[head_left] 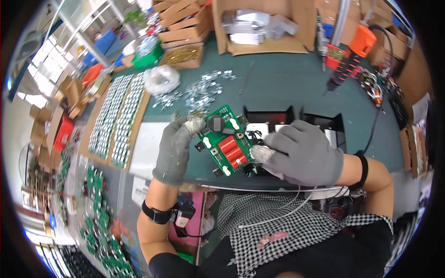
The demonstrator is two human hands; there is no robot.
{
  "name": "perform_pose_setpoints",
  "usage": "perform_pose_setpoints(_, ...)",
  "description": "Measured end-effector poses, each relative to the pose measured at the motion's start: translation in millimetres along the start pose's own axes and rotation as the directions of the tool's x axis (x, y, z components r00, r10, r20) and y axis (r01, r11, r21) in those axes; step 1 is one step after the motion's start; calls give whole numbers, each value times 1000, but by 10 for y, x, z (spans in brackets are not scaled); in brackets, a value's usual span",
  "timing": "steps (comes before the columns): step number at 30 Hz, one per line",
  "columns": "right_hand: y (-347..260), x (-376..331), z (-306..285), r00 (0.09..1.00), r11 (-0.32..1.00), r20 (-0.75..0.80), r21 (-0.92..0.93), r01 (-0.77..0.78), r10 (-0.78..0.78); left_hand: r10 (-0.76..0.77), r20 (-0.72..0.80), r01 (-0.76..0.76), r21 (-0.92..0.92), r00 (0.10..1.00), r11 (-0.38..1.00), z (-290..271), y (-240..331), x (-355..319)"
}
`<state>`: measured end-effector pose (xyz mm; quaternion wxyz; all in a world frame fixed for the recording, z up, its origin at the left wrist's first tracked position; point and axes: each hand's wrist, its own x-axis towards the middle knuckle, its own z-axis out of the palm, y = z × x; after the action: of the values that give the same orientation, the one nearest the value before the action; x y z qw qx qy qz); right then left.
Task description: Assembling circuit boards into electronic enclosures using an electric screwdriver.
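I hold a green circuit board (pixel 216 138) tilted above the front of the bench. It carries red cylinders (pixel 232 152), a round black part (pixel 215 123) and white blobs of glue. My left hand (pixel 172 153), in a grey glove with a wrapped fingertip, pinches its upper left edge. On the opposite edge sits my right hand (pixel 303 155), gloved the same way, its fingers curled and the wrapped thumb against the board. Behind the right hand stand two black open housings (pixel 270 116), partly hidden by it, with black wires (pixel 254 136) near the board.
Loose metal pieces (pixel 201 92) lie beyond the board, beside a plastic bag (pixel 162 80). An orange electric screwdriver (pixel 358 48) hangs at the right. At left are cardboard sheets with rows of small parts (pixel 110 118) and green boards (pixel 97 185). A cardboard box (pixel 264 47) stands behind.
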<state>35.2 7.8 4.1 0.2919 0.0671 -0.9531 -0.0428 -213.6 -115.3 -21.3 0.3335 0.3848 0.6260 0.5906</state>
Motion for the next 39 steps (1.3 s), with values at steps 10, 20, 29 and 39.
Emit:
perform_pose_setpoints(10,466,-12,-76,984,976,27,131,-176,174,-157,296,184,-67,942,981,683,144,240)
perform_pose_setpoints(20,524,148,25,916,966,319,13,-260,243,-267,317,285,-12,910,958,780,99,398)
perform_pose_setpoints(29,762,184,36,741,876,571,77,-477,353,-70,123,72,-16,990,997,264,-239,320)
perform_pose_setpoints(39,978,-84,400,700,808,602,147,-571,384,-192,-55,147,-449,980,881,-397,-872,-231)
